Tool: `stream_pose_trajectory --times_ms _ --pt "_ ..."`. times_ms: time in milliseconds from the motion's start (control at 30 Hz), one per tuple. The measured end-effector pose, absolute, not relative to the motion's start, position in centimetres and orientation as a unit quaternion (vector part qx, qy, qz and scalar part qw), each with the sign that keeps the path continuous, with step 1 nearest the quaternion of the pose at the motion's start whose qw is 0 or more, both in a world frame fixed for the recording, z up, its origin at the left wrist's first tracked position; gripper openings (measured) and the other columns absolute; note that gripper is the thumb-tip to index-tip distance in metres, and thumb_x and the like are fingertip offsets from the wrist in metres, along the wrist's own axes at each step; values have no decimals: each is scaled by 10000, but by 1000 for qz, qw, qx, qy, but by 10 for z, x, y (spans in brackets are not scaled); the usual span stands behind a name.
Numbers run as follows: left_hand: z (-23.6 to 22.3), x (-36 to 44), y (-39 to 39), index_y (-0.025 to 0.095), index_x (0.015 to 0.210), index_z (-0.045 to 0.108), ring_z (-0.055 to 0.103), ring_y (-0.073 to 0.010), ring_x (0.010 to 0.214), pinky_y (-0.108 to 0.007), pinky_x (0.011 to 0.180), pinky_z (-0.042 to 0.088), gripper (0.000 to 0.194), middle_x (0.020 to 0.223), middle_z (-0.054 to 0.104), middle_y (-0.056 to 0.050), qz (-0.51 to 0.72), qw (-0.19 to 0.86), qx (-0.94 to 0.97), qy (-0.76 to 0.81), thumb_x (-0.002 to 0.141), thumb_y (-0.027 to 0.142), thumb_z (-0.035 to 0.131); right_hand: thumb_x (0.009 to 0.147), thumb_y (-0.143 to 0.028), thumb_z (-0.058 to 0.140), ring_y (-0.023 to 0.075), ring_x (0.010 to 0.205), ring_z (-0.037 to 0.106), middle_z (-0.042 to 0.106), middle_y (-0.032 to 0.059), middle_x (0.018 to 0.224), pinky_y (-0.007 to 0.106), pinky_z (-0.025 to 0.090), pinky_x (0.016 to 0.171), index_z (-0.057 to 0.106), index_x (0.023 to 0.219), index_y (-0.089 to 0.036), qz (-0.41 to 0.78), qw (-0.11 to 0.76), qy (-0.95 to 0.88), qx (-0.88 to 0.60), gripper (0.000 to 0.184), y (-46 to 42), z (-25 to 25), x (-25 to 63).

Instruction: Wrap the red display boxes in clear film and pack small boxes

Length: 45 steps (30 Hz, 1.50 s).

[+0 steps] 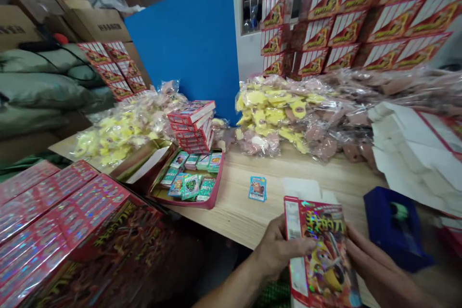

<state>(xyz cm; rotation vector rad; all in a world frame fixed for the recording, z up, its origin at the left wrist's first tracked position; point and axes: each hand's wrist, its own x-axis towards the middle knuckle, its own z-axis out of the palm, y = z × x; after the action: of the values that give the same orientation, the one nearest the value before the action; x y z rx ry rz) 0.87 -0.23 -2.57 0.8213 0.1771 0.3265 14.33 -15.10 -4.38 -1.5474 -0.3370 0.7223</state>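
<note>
Two bare hands clamped a glossy red holographic box between them, the left hand on one long edge and the right hand on the other, holding it over the edge of a wooden table. Beyond it lay a single blue card, with a dark blue box to the right and an open red tray of card packs further left.

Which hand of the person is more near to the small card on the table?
Left. The left hand is nearer, below and a little right of the small card in the view. The right hand is farther away, on the far side of the red box.
</note>
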Motion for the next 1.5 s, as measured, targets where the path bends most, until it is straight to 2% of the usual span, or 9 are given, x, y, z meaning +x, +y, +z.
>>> stream_pose_trajectory --times_ms 233,467,600,733,933,1100,1267,1400,1500 --pt "-41 17 -19 81 1028 778 746 -321 920 -468 922 566 557 949 780 -148 225 869 411 162 687 508 888 535 -418 991 294 674 743 766 91 1121 297 599 434 630 1409 -233 364 674 -57 -641 964 -146 -56 146" --pt "-60 0 -28 260 1503 425 602 -297 1307 -429 1153 426 835 1416 624 -146 295 785 478 261 802 465 829 860 -582 756 308 1090 716 748 119 1163 338 632 866 648 1380 -218 241 675 -218 -662 644 -147 -49 128" --pt "-69 -14 -33 280 1514 479 448 -283 1465 -351 1227 325 708 1572 503 -99 292 722 553 296 884 484 728 987 -539 587 258 1067 712 736 107 1159 282 614 866 699 1276 -204 193 580 -330 -720 457 -158 -55 131" --pt "-71 -20 -42 261 1453 543 567 -283 1333 -333 1118 438 641 1434 621 -97 282 710 569 304 893 533 694 1060 -407 457 199 839 701 724 78 992 253 571 744 706 1076 -201 140 495 -434 -740 324 -160 -47 134" --pt "-48 -22 -28 203 815 605 564 -148 691 -236 657 480 445 734 588 11 264 750 503 338 841 632 718 1046 -417 492 174 764 600 617 26 844 259 470 660 640 939 -202 256 547 -419 -678 282 -151 -32 130" --pt "-22 -33 4 245 1254 655 693 -182 830 -269 785 535 644 872 720 -20 173 831 428 310 686 368 931 990 -408 592 193 896 622 624 24 962 290 489 760 535 1268 -209 375 606 -363 -601 347 -148 -20 130" --pt "-31 -50 13 172 900 802 693 -165 820 -238 789 542 358 896 786 -70 180 778 514 314 683 428 927 1011 -297 497 167 769 557 606 15 845 297 413 695 584 943 -196 270 499 -477 -671 150 -148 -3 129" --pt "-40 -62 11 190 946 815 707 -207 1031 -258 909 540 303 1119 788 -89 159 754 572 283 787 445 853 1009 -326 500 173 808 585 651 55 976 298 427 694 584 938 -188 308 434 -517 -670 177 -150 7 127" --pt "-36 -63 9 183 955 806 714 -169 869 -238 813 554 296 967 805 -73 147 754 572 287 788 423 856 1023 -327 453 168 736 543 622 33 856 306 397 672 549 904 -193 307 383 -524 -696 202 -150 9 125"
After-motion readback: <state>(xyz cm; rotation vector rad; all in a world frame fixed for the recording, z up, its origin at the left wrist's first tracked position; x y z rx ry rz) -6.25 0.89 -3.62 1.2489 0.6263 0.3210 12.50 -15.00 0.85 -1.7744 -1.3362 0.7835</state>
